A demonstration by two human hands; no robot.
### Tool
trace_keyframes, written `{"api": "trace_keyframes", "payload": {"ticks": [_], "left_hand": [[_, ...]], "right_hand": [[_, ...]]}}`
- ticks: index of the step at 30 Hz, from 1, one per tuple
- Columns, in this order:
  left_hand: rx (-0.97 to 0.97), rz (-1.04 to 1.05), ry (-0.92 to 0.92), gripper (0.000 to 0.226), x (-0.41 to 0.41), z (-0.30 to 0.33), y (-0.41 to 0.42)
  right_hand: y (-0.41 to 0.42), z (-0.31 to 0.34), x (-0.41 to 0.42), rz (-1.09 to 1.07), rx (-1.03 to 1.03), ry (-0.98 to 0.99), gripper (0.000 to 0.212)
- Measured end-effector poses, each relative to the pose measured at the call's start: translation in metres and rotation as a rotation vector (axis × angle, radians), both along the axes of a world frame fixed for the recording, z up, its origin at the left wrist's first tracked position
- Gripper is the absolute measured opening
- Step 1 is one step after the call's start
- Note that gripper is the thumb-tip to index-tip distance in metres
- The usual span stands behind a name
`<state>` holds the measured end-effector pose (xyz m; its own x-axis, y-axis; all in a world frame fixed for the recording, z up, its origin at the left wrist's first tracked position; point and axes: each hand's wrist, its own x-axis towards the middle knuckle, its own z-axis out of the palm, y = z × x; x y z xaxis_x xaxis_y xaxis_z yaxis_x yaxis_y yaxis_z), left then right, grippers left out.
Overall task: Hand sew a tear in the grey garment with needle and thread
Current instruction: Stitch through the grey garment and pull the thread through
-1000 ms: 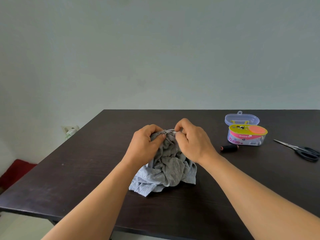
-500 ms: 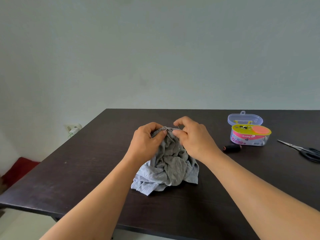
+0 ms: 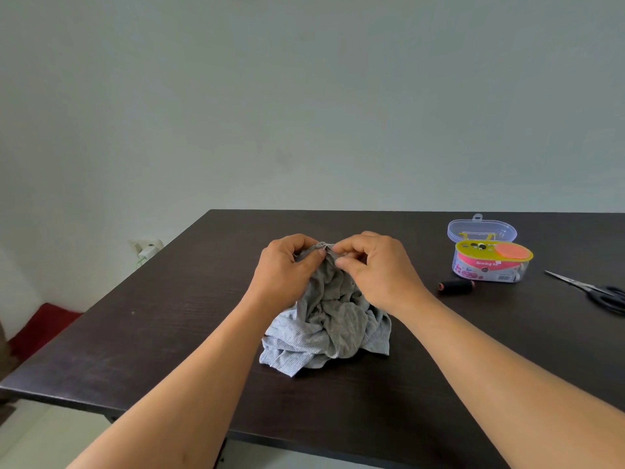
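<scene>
— Where's the grey garment?
— Bunched mid-worktop; left hand at its 10 o'clock, right hand at 2, both pinching the top fold.

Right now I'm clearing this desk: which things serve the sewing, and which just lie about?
In use:
- crumpled grey knit garment, pinched at its top by the left hand and right hand
- needle: too small to tell

Lying about on the dark wooden table:
- clear plastic sewing kit box, lid open
- black thread spool
- black-handled scissors
</scene>
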<state>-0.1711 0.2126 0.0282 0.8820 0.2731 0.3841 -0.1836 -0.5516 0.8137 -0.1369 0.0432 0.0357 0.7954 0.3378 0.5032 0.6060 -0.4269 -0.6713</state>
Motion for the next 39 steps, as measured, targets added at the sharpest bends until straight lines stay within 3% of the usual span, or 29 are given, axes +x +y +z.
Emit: {"api": "trace_keyframes", "payload": {"ticks": [8, 20, 23, 35, 39], "left_hand": [[0.008, -0.012, -0.011, 0.007, -0.001, 0.0019, 0.002], [0.041, -0.019, -0.028, 0.004, -0.0009, 0.0013, -0.0006], [0.046, -0.031, -0.048, 0.014, -0.0008, 0.0024, -0.0023], [0.14, -0.03, -0.103, 0.013, -0.0018, 0.0031, -0.0047], [0.19, 0.052, -0.209, 0.01, -0.0038, 0.0033, -0.005]], "right_hand": [[0.0044, -0.0003, -0.0004, -0.004, -0.042, 0.009, 0.041], [0.0083, -0.0024, 0.0027, -0.084, 0.023, -0.007, 0.018], [0.0094, -0.0036, 0.0028, -0.092, 0.041, 0.004, 0.016], [0.0079, -0.0018, 0.0003, -0.06, 0.043, 0.067, 0.03], [0.0099, 0.0001, -0.0006, -0.066, 0.056, 0.091, 0.03]]}}
